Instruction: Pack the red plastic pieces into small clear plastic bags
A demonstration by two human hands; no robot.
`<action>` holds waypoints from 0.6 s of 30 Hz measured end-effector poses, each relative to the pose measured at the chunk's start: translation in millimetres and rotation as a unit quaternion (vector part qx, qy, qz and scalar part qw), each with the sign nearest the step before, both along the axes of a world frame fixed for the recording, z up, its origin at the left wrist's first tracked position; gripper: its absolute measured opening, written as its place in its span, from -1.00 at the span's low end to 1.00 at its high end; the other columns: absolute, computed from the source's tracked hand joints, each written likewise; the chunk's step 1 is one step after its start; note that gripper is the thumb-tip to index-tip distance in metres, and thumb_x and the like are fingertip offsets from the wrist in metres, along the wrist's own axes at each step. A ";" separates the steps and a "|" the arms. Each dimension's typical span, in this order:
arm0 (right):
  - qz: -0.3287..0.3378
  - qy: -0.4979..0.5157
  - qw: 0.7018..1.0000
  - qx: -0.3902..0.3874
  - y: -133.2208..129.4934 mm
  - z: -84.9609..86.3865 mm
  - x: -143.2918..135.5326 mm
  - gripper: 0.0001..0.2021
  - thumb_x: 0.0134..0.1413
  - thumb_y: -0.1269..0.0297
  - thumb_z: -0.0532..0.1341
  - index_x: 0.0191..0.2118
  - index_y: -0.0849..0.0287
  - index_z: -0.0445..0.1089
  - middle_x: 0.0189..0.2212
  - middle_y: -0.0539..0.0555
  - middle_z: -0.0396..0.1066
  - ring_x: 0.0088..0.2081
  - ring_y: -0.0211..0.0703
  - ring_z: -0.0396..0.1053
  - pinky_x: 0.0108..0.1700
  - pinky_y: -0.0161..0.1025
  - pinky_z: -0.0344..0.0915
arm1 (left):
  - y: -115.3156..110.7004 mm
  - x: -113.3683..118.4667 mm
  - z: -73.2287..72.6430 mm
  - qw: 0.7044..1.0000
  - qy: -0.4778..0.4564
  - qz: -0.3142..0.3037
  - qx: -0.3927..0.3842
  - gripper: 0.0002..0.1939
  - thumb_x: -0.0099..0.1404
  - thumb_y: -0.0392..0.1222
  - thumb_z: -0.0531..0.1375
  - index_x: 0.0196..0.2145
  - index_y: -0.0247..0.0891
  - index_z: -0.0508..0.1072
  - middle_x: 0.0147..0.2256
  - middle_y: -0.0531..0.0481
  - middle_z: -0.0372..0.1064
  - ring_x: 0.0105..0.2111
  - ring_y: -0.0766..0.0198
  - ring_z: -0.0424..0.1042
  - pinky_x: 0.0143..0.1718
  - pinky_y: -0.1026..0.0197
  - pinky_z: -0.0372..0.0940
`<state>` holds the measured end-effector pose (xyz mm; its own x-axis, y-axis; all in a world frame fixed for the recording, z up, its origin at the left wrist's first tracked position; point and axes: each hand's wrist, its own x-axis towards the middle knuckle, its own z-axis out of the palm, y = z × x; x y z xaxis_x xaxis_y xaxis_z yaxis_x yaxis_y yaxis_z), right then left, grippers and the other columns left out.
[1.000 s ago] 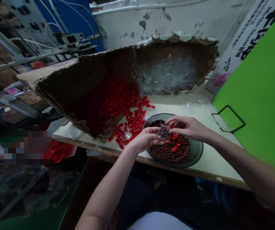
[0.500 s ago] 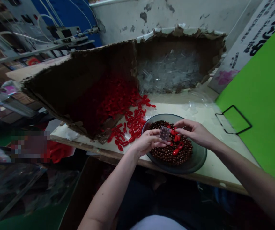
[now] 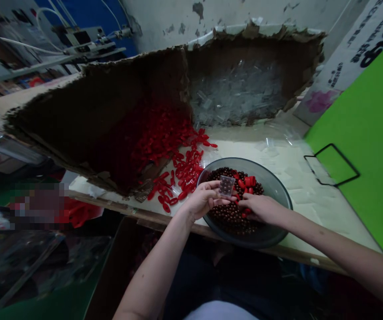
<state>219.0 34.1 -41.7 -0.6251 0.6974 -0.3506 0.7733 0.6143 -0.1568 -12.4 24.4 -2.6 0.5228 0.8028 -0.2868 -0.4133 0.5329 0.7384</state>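
My left hand (image 3: 205, 198) pinches a small clear plastic box (image 3: 226, 186) above the left side of a grey bowl (image 3: 280, 222). Dark brown beads (image 3: 226, 218) fill much of the bowl, and several red plastic pieces (image 3: 249, 181) lie on top of them. My right hand (image 3: 261, 209) reaches down into the bowl, its fingers bent among the beads and red pieces. The fingertips are partly hidden, so whether they hold anything does not show.
Behind the bowl stands a torn cardboard box (image 3: 54, 102) with two compartments. Red oval pieces (image 3: 165, 129) spill from its left one onto the table (image 3: 318, 209); clear plastic boxes (image 3: 238, 98) fill the right one. A green panel (image 3: 371, 146) with a black wire handle (image 3: 358, 174) stands at right.
My right hand has moved down from the bowl's upper part into the beads. My left hand still holds the clear box, now slightly further left. The camera view has shifted a little.
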 end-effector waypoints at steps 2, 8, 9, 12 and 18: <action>0.009 -0.010 1.000 0.013 0.5 1.5 0.3 -0.84 0.05 0.26 0.17 -0.22 0.03 0.42 -0.26 0.07 0.38 -0.33 -0.09 0.43 -0.41 -0.28 0.20 | -0.1 -0.2 -0.3 1.000 -0.003 0.001 -0.002 -0.49 -0.10 -0.51 0.13 -0.11 -0.47 0.41 -0.20 -0.31 0.51 -0.23 0.10 0.54 -0.24 0.25 0.35; 0.018 0.055 0.998 0.038 4.5 5.3 6.4 -0.80 0.17 0.19 0.07 -0.33 0.08 0.42 -0.33 0.11 0.45 -0.27 -0.04 0.41 -0.30 -0.21 0.23 | -0.4 -1.1 -1.4 1.000 -0.014 0.007 -0.005 -0.53 -0.08 -0.49 0.17 -0.12 -0.46 0.40 -0.19 -0.32 0.51 -0.22 0.08 0.54 -0.22 0.25 0.36; 0.017 0.078 0.996 0.040 5.3 6.8 7.4 -0.81 0.17 0.20 0.08 -0.33 0.09 0.41 -0.34 0.12 0.45 -0.25 -0.02 0.40 -0.25 -0.18 0.23 | -0.4 -1.4 -1.6 1.000 -0.017 0.007 -0.004 -0.55 -0.07 -0.47 0.18 -0.13 -0.45 0.41 -0.20 -0.32 0.51 -0.22 0.07 0.54 -0.22 0.24 0.36; -0.048 0.170 0.984 0.019 6.5 15.0 9.8 -0.81 0.19 0.18 0.06 -0.28 0.12 0.35 -0.36 0.12 0.46 -0.30 -0.05 0.39 -0.21 -0.13 0.24 | -0.6 -0.7 -2.0 1.000 -0.017 0.011 0.000 -0.64 0.05 -0.35 0.23 -0.14 -0.43 0.41 -0.21 -0.32 0.51 -0.25 0.09 0.54 -0.23 0.22 0.36; -0.252 0.481 0.832 -0.117 2.7 43.0 6.5 -0.76 0.17 0.06 0.13 -0.19 0.12 0.29 -0.39 0.03 0.46 -0.33 -0.16 0.44 -0.26 -0.21 0.33 | -4.0 13.2 0.4 0.995 0.065 0.059 0.039 -0.63 0.10 -0.08 0.31 -0.21 -0.40 0.45 -0.30 -0.22 0.53 -0.32 0.19 0.53 -0.29 0.24 0.37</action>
<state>225.5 36.8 1.3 -0.3439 0.9387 -0.0216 0.3716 0.1149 -0.9212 0.8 20.3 -2.2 0.3858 0.8788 -0.2808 -0.3681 0.4257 0.8266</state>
